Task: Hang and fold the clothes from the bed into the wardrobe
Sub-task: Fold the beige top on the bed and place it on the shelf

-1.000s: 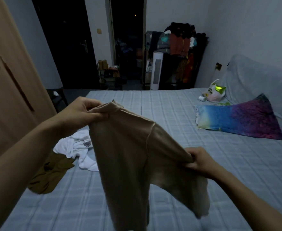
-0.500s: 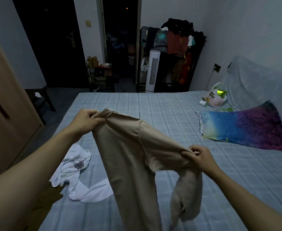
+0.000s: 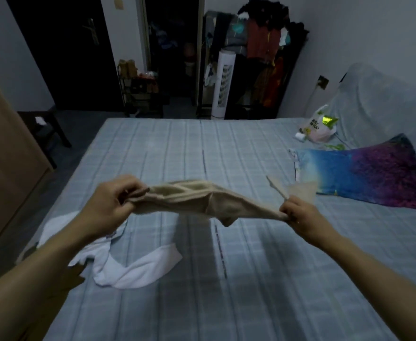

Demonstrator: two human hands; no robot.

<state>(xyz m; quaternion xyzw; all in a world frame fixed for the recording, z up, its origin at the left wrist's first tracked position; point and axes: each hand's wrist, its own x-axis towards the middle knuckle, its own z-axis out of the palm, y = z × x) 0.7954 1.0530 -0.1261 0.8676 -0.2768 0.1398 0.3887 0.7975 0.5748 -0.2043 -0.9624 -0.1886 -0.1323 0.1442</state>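
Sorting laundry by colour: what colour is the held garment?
Beige, or light tan; the garment shows best in the head view.

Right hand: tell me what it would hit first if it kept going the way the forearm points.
The right hand, gripping the beige garment, points up-left across the bed. Its path probably meets the stretched garment itself; beyond that only bare bedsheet shows, though depth is unclear.

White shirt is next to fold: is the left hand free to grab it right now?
Probably not yet: the left hand grips the beige garment, stretched to the right hand. The white shirt lies uncovered just below.
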